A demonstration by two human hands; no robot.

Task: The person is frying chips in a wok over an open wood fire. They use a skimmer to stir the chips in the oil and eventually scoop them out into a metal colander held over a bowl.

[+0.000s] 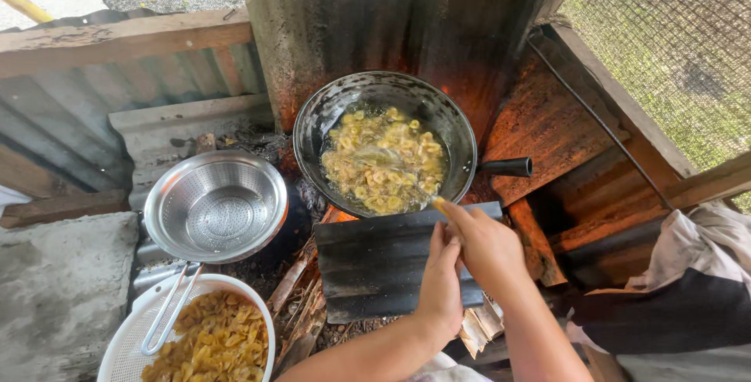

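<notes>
The right hand reaches toward the near rim of the wok, fingers pinched together on a thin stick whose far end seems to reach into the chips frying in oil. The left hand lies just beside the right, touching it, fingers straight and together, holding nothing visible. The wok sits on a wood fire at centre, its handle pointing right, with a dark metal sheet as a shield on the near side. Stirring well here probably means slow, shallow strokes, keeping both wrists behind the shield and clear of the oil. At left, a steel strainer rests above a white basket of fried chips.
</notes>
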